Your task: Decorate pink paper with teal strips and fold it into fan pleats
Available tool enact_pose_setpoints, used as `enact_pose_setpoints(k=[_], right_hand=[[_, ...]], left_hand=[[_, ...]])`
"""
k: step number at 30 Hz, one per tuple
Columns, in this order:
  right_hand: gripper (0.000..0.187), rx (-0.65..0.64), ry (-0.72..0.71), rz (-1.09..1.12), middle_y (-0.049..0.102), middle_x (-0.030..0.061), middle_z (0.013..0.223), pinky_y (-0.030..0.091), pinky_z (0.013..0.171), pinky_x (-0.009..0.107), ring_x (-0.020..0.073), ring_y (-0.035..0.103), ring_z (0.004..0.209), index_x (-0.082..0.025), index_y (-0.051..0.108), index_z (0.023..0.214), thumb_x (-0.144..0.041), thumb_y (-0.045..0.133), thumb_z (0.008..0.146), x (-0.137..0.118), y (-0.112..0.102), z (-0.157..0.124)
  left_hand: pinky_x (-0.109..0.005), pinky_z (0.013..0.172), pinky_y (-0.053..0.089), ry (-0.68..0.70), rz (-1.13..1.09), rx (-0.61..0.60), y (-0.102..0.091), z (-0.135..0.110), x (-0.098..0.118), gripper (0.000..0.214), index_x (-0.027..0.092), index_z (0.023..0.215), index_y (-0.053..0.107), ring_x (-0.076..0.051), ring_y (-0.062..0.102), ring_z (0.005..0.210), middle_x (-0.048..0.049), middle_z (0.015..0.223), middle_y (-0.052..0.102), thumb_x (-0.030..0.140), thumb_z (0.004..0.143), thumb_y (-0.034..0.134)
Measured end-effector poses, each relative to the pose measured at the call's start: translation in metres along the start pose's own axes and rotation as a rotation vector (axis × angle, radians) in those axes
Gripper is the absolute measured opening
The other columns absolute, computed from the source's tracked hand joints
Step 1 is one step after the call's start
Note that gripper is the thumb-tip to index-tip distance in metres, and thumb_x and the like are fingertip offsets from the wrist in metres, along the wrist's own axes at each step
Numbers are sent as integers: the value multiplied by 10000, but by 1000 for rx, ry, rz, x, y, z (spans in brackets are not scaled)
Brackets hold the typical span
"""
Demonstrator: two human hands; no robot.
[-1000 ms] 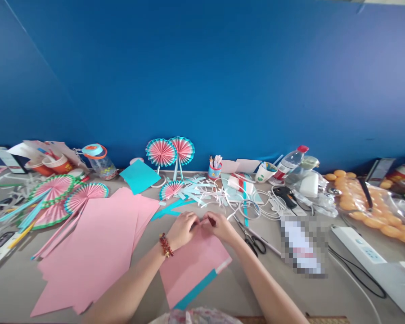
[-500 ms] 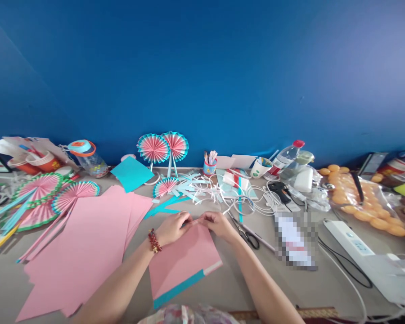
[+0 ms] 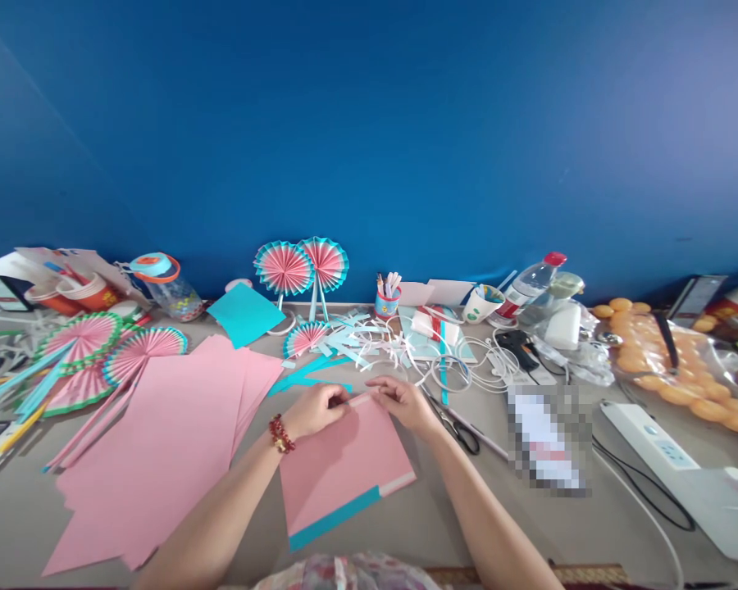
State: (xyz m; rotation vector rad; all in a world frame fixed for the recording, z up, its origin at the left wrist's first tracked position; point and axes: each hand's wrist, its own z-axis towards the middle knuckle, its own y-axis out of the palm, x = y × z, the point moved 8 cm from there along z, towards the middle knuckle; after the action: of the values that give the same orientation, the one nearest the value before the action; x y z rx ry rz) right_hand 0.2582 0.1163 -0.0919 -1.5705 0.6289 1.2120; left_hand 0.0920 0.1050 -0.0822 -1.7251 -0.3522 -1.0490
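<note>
L hand [image 3: 317, 407] & R hand [image 3: 403, 401] pinch far edge of pink sheet [image 3: 344, 463] — scissors [image 3: 455, 426] at 3 o'clock.

Pink sheet [image 3: 344, 467], teal-edged, flat, far edge folded

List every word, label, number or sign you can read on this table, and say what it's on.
No text reads clearly.
Water bottle: red label, too small to read.
Red paper cups: print blurred.
Flat item right of the scissors: pixelated, unreadable.
Pink sheet held by left hand and right hand: no print.
</note>
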Motion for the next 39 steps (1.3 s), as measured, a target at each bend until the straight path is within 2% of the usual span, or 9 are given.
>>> enact_pose_setpoints(k=[2, 4, 6, 9, 12, 16, 20, 39], right_hand=[[333, 42, -63, -84, 567, -41, 608, 438, 576, 241, 125, 518, 560, -197, 633, 1162, -390, 530, 911, -8, -5, -1], [318, 146, -176, -239, 672, 32, 864, 491, 740, 302, 171, 603, 773, -212, 617, 1186, -353, 547, 910, -25, -11, -5], [244, 226, -313, -427, 666, 85, 1064, 461, 890, 368, 220, 592, 971, -220, 645, 1120, -308, 567, 907, -47, -11, -12], [139, 168, -422, -617, 676, 74, 964, 419, 884, 379, 226, 578, 949, -227, 677, 969, -259, 547, 931, -66, 7, -18], [140, 85, -432, -700, 684, 50, 878, 389, 832, 365, 210, 572, 878, -223, 672, 904, -260, 545, 950, -68, 23, -19], [100, 85, -420, -734, 689, 52, 905, 356, 855, 373, 219, 566, 907, -208, 653, 901, -286, 596, 928, -62, 28, -19], [94, 72, -405, -750, 680, 60, 892, 345, 817, 359, 213, 568, 880, -203, 644, 891, -243, 568, 928, -58, 33, -17], [63, 62, -346, -721, 648, 41, 823, 366, 805, 320, 194, 555, 832, -186, 634, 829, -161, 581, 851, -54, 35, -14]], left_hand=[[-232, 620, 366, -16, -33, 5, 0, 0, -3, 121, 177, 761, 589, -138, 526, 678, 15, 711, 588, 254, 816, 512], [-229, 604, 360, -26, -68, 7, 1, 0, -5, 159, 177, 735, 573, -133, 511, 666, 20, 693, 565, 285, 831, 508], [-226, 585, 355, -33, -98, 4, 3, 0, -6, 193, 176, 721, 568, -130, 501, 654, 23, 679, 552, 314, 842, 508], [-228, 577, 356, -43, -121, 8, 4, 0, -5, 204, 169, 737, 592, -134, 508, 655, 19, 678, 561, 316, 847, 501], [-236, 614, 391, -43, -122, 6, 4, -1, -4, 223, 162, 797, 641, -155, 549, 707, 5, 714, 611, 319, 857, 495], [-241, 655, 426, -29, -108, -17, 5, 0, -5, 215, 165, 866, 686, -173, 592, 758, -12, 774, 675, 303, 843, 524], [-240, 657, 430, -17, -93, -21, 8, 0, -7, 204, 162, 867, 692, -168, 606, 751, -25, 824, 701, 278, 835, 528], [-232, 642, 418, -9, -53, -28, 8, -1, -4, 185, 167, 865, 702, -168, 624, 735, -27, 814, 713, 242, 830, 536]])
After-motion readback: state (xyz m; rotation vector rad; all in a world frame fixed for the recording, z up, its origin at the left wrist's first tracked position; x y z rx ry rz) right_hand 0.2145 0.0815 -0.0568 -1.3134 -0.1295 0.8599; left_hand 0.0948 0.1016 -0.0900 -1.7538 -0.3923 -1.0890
